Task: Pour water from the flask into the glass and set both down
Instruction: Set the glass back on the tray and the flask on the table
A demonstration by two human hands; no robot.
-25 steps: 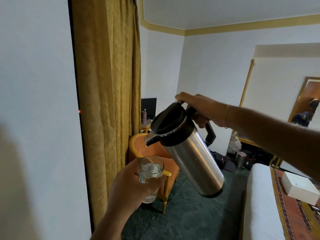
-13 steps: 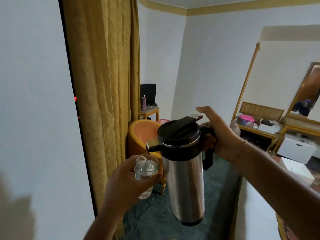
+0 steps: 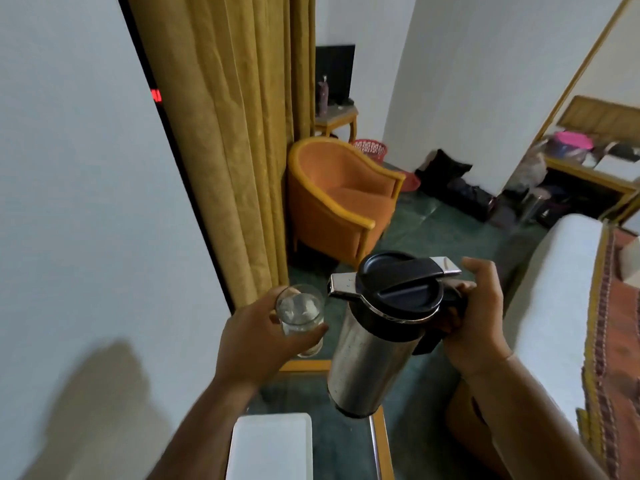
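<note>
The pouring looks finished, and the step in hand appears to be the setting down. The right hand [image 3: 479, 317] is clenched round the black handle of the one tall, brushed-steel flask with a black lid [image 3: 379, 332], which hangs roughly upright, its spout pointing toward the left hand and no water running from it. The left hand [image 3: 258, 336] is wrapped round the one clear drinking glass [image 3: 300, 315], holding it just beside the flask's spout; it holds water, though how full it is cannot be told from above. Below both hands lies a glass-topped surface with a yellow wooden frame [image 3: 379, 441], and on it, nearer the body than the left hand, rests one flat white rectangular tray or box [image 3: 270, 445]. The next move would call for lowering each thing straight down onto a bare part of that surface, keeping the glass level so nothing spills and landing the flask's base well inside the frame edge, since it hangs close to the surface's right border. Beyond the hands stands one orange armchair [image 3: 346, 199].
</note>
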